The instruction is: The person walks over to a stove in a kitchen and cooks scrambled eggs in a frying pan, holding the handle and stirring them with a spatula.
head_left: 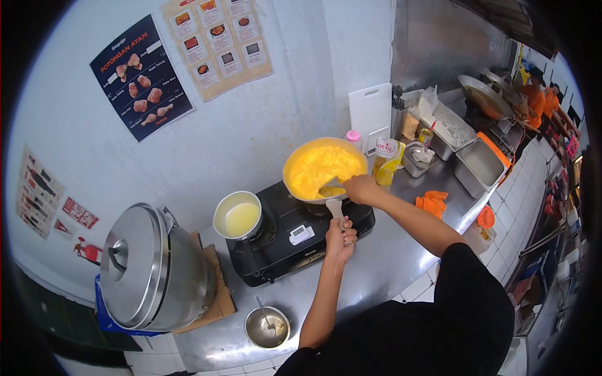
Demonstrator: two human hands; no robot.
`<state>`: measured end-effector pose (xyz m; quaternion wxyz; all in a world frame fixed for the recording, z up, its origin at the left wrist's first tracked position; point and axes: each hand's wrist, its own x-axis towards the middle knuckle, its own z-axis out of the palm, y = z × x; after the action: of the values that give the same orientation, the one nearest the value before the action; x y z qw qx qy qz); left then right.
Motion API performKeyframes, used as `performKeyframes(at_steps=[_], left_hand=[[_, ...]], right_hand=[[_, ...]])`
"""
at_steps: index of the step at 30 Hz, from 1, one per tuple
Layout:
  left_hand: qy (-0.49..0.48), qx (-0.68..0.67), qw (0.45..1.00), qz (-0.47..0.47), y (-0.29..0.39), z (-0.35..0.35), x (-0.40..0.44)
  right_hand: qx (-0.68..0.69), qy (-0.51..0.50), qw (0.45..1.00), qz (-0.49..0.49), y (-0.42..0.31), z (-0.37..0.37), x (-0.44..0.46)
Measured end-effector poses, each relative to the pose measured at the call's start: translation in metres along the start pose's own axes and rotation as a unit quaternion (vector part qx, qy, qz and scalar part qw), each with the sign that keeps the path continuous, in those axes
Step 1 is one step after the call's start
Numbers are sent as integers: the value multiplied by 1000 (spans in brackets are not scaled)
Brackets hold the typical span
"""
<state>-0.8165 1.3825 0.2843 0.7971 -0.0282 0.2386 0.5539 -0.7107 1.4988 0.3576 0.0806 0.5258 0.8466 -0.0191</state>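
Posters [143, 80] line the wall [301, 81] behind a steel worktop [395, 244]. Near its wall-side edge, a pan [325, 140] of yellow mixture [318, 164] sits on the stove [276, 241], left hand [340, 238] clamped around the handle [335, 207], right hand [362, 189] closed on a spatula [332, 188] dipped inside.

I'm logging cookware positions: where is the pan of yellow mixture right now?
In the head view, the pan is just right of centre, on the right of the black stove, right of the smaller pot, its handle in the left hand.
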Motion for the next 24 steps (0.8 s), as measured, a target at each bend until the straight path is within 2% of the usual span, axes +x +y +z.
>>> performKeyframes(at_steps=[5, 9, 12, 16, 19, 22, 24], left_hand=[[-1, -5, 1000, -13, 1, -1, 0], [2, -5, 1000, -20, 0, 0, 0], [4, -1, 1000, -21, 2, -1, 3], [1, -9, 1000, -16, 0, -1, 1], [6, -8, 1000, -13, -2, 2, -1], [13, 2, 1000, 0, -5, 3, -2], [-3, -4, 1000, -4, -6, 1, -2]], right_hand=[[71, 44, 996, 11, -10, -13, 62], [37, 29, 999, 0, 10, -38, 85], [1, -14, 1000, -9, 31, -86, 63], [-40, -63, 996, -56, 51, -104, 4], [-66, -81, 994, -43, 37, -81, -32], [-33, 15, 997, -75, 13, -39, -34], [10, 56, 997, -47, -4, -17, -13]])
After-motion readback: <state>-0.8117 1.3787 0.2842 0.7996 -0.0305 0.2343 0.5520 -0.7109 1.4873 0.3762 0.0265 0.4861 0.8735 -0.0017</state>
